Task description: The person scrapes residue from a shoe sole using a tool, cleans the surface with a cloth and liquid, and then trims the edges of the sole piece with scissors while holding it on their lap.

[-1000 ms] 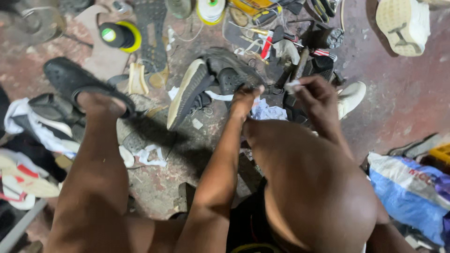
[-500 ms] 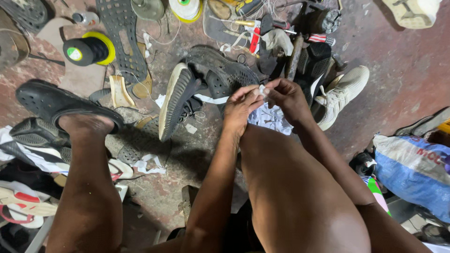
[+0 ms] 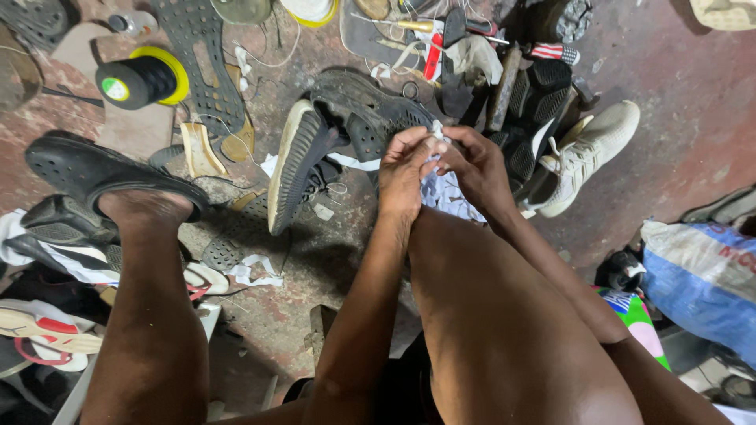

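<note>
My left hand [image 3: 407,169] and my right hand [image 3: 476,168] meet above my right knee, both pinching a small white scrap of cloth or paper [image 3: 438,132] at the fingertips. More of the white material [image 3: 446,197] hangs below the hands against the knee. Just left of the hands a dark sneaker with a cream sole [image 3: 298,165] lies on its side. Behind the hands lies another dark shoe [image 3: 370,110].
A white sneaker [image 3: 592,153] lies to the right. A black thread spool on a yellow disc [image 3: 140,79] stands at upper left near a black perforated sole [image 3: 201,59]. My left foot wears a black clog [image 3: 94,173]. A blue bag [image 3: 701,275] sits at right. Tools and scraps litter the reddish floor.
My right hand came in from the right and joined the left over the knee; both now pinch the white scrap. The view has shifted closer over the hands.
</note>
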